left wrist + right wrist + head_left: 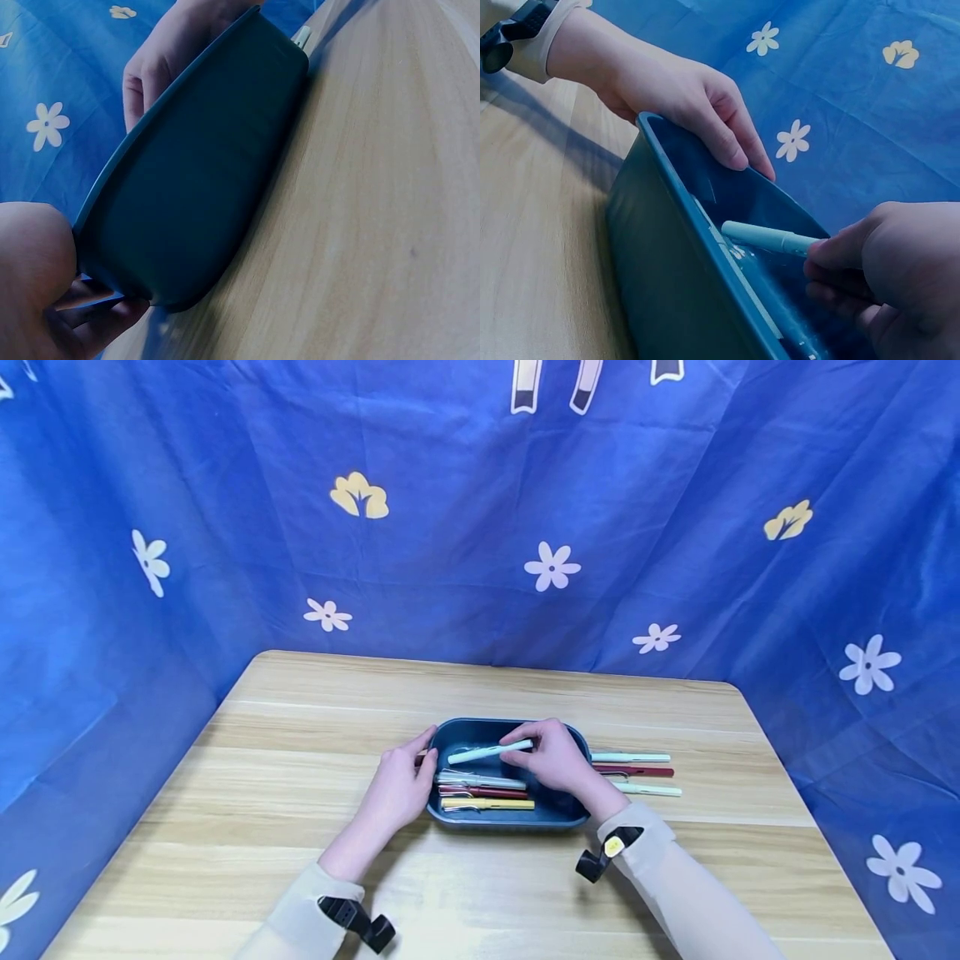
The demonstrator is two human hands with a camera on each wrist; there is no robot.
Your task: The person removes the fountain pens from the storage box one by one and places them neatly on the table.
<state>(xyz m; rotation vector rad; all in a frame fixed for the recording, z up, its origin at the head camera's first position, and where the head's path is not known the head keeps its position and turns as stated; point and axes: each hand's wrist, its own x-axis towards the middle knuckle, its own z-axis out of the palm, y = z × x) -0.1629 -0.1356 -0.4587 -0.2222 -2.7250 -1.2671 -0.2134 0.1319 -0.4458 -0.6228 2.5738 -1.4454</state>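
Observation:
A dark teal box [483, 825] stands on the table. At its left end, my left hand [397, 785] grips the wall, with the thumb over the rim and the fingers outside. My right hand [553, 758] reaches in over the box and pinches a pale mint pen [487, 752] near its right end; in the right wrist view the pen [765, 236] is held between thumb and fingers, its free end pointing toward the box's long wall. Below it in the box lie a clear pale pen [487, 781], a dark red pen [495, 792] and a yellow pen [495, 804], side by side.
To the right of the box, partly behind my right wrist, a pale mint pen [630, 757], a dark red pen [637, 771] and a pale green pen [652, 790] lie on the wooden table [300, 718]. A blue flowered cloth [450, 527] hangs around the back and sides.

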